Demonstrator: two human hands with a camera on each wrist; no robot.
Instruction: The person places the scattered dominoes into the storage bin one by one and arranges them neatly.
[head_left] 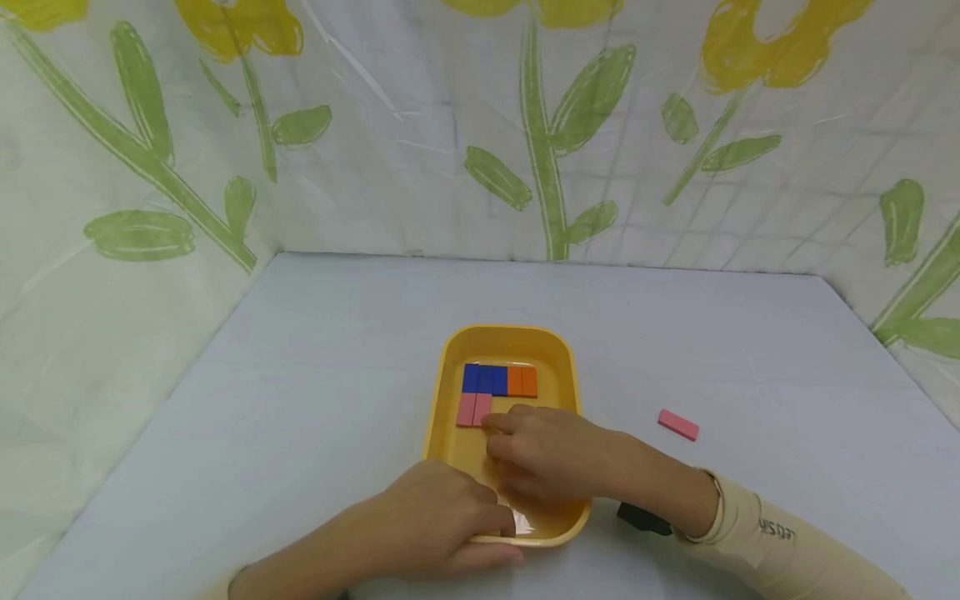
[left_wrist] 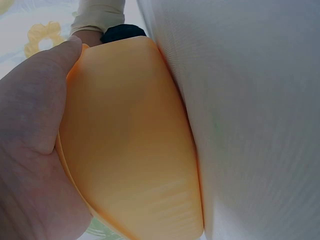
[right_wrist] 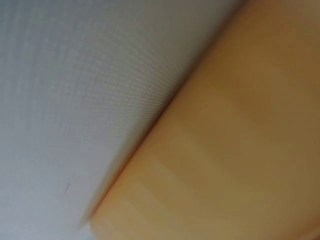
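A yellow tray (head_left: pixel 566 367) stands on the table in the head view. Inside it, blue blocks (head_left: pixel 485 379) and orange blocks (head_left: pixel 522 382) form a row, with two pink blocks (head_left: pixel 474 409) side by side below the blue ones. My left hand (head_left: pixel 442 512) grips the tray's near left rim, thumb outside and fingers over the edge; the left wrist view shows the hand (left_wrist: pixel 35 125) against the tray's outer wall. Reaching over the right rim, my right hand (head_left: pixel 551 450) touches the right-hand pink block with a fingertip. Its thumb is hidden. Only tray wall (right_wrist: pixel 215 150) and tablecloth appear in the right wrist view.
Another pink block (head_left: pixel 678 424) lies on the table (head_left: pixel 750 350), right of the tray. Beneath my right wrist is a black object (head_left: pixel 643 518), partly covered. A white sheet (head_left: pixel 405 167) printed with flowers hangs behind the table.
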